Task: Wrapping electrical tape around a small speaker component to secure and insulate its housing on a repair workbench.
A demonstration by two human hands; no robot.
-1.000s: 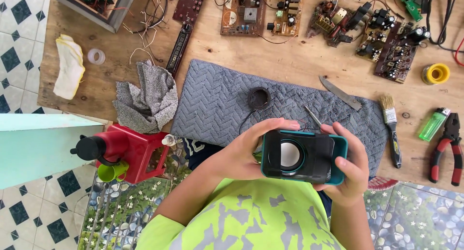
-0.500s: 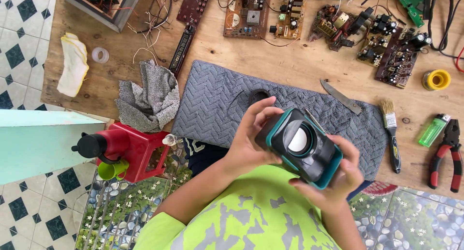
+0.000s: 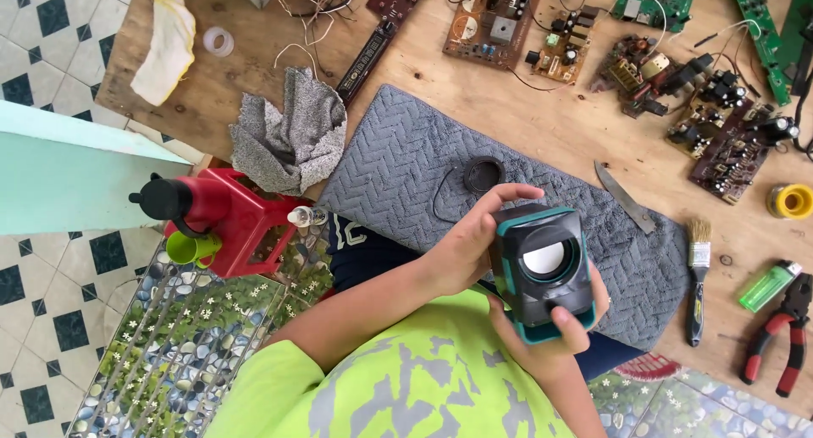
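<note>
The speaker (image 3: 546,267) now stands more upright in the hands than half a second ago, its round white face toward the camera. The left hand (image 3: 470,247) grips its left side, fingers curled over the top. The right hand (image 3: 550,336) cups its base, thumb pressed on the front. Behind it lies the grey mat (image 3: 406,163), with a brush (image 3: 697,277) and pliers (image 3: 783,332) to the right.

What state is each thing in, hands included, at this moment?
Speaker box: held up over the lap, tilted, round opening toward the camera.
Left hand: gripping the box's left side.
Right hand: cupping the box from below.
Grey mat: spread flat on the table.
Round black part: lying on the mat, thin wire attached.
Knife: lying flat.
Pliers: handles spread.
</note>
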